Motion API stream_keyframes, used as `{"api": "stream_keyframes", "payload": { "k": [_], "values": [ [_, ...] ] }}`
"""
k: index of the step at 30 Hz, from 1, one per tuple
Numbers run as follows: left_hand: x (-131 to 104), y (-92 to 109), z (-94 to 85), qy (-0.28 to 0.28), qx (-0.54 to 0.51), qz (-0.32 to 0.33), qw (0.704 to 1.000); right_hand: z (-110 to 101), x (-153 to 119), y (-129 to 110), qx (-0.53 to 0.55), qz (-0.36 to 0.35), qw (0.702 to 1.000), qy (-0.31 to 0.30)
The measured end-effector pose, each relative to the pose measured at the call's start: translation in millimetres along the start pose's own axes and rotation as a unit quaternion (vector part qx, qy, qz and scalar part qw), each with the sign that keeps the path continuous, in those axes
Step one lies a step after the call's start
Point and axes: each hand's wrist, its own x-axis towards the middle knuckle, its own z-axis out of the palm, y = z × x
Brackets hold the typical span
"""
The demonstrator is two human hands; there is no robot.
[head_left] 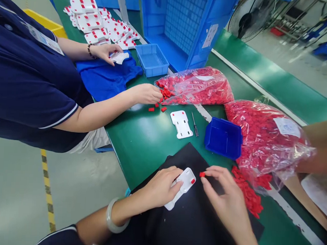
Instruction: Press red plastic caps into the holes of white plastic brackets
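Note:
My left hand (162, 186) is closed on a white plastic plate (186, 180) above a black mat (186, 218). One red piece (193, 181) sits near the plate's upper right corner. Just right of the plate, my right hand (225, 195) pinches a small red block (202, 174) between thumb and fingertips, apart from the plate. Another white plate (181, 124) with red pieces at its top lies flat on the green table, beside a small screwdriver (195, 125). Loose red blocks (249, 194) are heaped to the right of my right hand.
A dark blue bin (223, 138) stands beyond my hands, near two bags of red blocks (267, 131) (201, 86). At left a person (31, 75) reaches for red blocks. Farther back are a light blue tray (151, 59), stacked white plates (89, 20) and a large blue crate (209, 37).

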Motion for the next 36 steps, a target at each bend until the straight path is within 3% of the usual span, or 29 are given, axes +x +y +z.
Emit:
{"api": "stream_keyframes", "payload": {
  "k": [5,13,22,28,32,36],
  "values": [
    [-1.9,9.8,6.0,-0.008,0.028,0.000,1.000,33.7,-24.8,-11.5,0.000,0.036,0.999,0.026],
    [-1.9,11.0,14.5,0.009,0.058,0.023,0.998,42.7,-29.0,-6.1,-0.025,0.043,0.998,0.029],
    [-4.7,21.1,16.4,-0.005,0.113,0.048,0.992,21.3,-20.7,-13.9,-0.056,0.071,0.995,-0.049],
    [-5.3,31.4,5.7,-0.056,0.170,0.081,0.981,1.7,-20.7,3.0,0.038,0.087,0.987,-0.131],
    [-1.1,32.7,0.2,-0.087,0.162,0.088,0.979,2.3,-24.8,18.9,0.081,0.063,0.987,-0.124],
    [6.8,32.5,-1.5,-0.085,0.148,0.091,0.981,10.3,-30.2,26.0,0.102,-0.009,0.993,-0.055]
  ]
}}
